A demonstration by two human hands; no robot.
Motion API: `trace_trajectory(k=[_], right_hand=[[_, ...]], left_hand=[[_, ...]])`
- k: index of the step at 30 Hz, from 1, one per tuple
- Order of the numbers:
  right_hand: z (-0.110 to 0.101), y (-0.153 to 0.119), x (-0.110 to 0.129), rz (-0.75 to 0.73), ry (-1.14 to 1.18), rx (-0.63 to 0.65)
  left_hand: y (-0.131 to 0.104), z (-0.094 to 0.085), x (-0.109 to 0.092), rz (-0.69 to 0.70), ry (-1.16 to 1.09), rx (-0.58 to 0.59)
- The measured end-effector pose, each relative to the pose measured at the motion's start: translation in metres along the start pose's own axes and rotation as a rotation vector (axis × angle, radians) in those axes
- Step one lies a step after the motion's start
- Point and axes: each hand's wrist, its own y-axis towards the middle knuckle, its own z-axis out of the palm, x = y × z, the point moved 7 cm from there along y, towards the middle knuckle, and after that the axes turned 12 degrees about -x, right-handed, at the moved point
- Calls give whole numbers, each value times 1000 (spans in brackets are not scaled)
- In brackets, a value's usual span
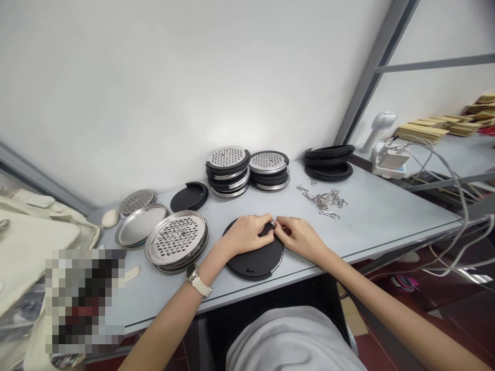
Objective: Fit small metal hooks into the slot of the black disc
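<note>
A black round cover (253, 263) lies flat near the table's front edge, with a small hole toward its near side and a shiny metal rim showing at the right. My left hand (249, 233) rests across it, thumb and forefinger closed on its upper right edge. Right beside them, my right hand (297, 236) pinches at that same edge; whatever is between its fingertips is too small to name. To the right lies a loose pile of metal hooks or clips (327, 200). Left of my hands, perforated metal grater discs (178, 239) are stacked.
Plain metal discs (141, 225) and another black cover (189, 197) lie to the left. Two stacks of assembled grater discs (228, 172) stand at the back, black covers (328, 164) at the back right. A power strip (390, 159) with white cables sits beyond the table's right side.
</note>
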Motion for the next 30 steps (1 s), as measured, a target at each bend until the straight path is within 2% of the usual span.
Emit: trace_trajectory(k=[5, 8, 14, 22, 26, 30], right_hand=[[-5, 2, -7, 79, 79, -45], [-6, 4, -10, 94, 134, -55], [-7, 4, -5, 48, 173, -52], [-4, 4, -5, 21, 149, -36], [-1, 3, -2, -28, 139, 21], [3, 2, 1, -79, 121, 71]], left_hand=[[0, -1, -6, 67, -1, 19], [0, 0, -6, 54, 24, 21], [-1, -3, 6, -93, 135, -73], [-1, 1, 1, -18, 119, -19], [-1, 1, -3, 18, 108, -9], [0, 1, -2, -2, 112, -27]])
